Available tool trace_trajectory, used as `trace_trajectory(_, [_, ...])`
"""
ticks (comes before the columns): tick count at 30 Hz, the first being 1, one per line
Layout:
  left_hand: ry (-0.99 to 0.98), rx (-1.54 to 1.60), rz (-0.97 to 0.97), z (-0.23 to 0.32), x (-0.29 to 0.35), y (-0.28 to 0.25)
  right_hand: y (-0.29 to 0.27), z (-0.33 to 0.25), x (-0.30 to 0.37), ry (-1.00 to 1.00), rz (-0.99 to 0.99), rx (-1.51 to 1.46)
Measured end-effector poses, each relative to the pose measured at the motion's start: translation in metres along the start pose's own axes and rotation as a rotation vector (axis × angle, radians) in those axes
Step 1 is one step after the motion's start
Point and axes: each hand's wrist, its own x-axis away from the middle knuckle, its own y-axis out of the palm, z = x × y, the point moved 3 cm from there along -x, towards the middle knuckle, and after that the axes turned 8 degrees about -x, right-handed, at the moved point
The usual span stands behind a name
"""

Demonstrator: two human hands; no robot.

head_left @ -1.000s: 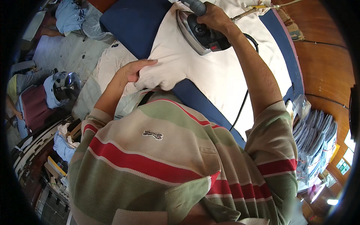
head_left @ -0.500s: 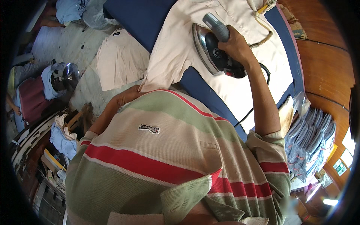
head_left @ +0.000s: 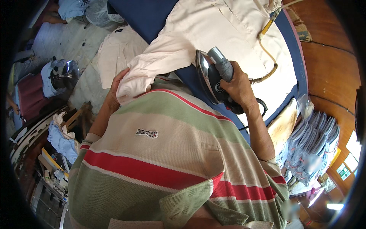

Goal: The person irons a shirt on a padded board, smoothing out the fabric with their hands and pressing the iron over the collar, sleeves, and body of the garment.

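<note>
A cream shirt [head_left: 213, 34] lies spread over the dark blue ironing table [head_left: 133, 15]. Its sleeve [head_left: 152, 65] comes toward me, rumpled, across the near edge. The cuff end is gripped by my left hand [head_left: 115, 89], whose fingertips show along the fabric's edge while the thumb is hidden. My right hand [head_left: 241, 87] is wrapped round the grey handle of a steam iron [head_left: 206, 76]. The iron's shiny soleplate is tilted toward the left, beside the sleeve and over the blue cover. Whether it touches the cover I cannot tell.
Another cream shirt [head_left: 118, 51] lies left of the table. A yellowish hose [head_left: 263, 34] and a black cord trail from the iron. Stacked grey-blue garments [head_left: 312, 141] stand at right by a wooden wall [head_left: 328, 65]. Farther left, a person's hand [head_left: 14, 107] is near maroon cloth.
My right hand has brought the iron nearer to me, off the shirt's body. My left hand has lifted the sleeve's end and moved it left and slightly up.
</note>
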Motion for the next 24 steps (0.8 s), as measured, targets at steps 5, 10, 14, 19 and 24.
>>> trace_trajectory(5, [-0.541, -1.057, 0.136, -0.065, -0.010, -0.049, -0.004, -0.009, -0.035, -0.091, 0.117, 0.009])
trace_trajectory(10, [0.285, -1.416, 0.838, 0.025, -0.063, -0.009, -0.024, -0.024, -0.120, -0.237, 0.243, 0.092])
trace_trajectory(14, [0.265, -1.489, 0.903, 0.055, -0.126, 0.034, -0.023, -0.026, -0.134, -0.275, 0.306, 0.033])
trace_trajectory(19, [0.012, -1.434, 0.828, 0.065, -0.150, 0.027, 0.002, -0.016, -0.054, -0.135, 0.130, 0.021])
trace_trajectory(24, [0.362, -1.445, 0.970, 0.071, -0.161, 0.032, -0.022, -0.003, -0.060, -0.145, 0.225, 0.103])
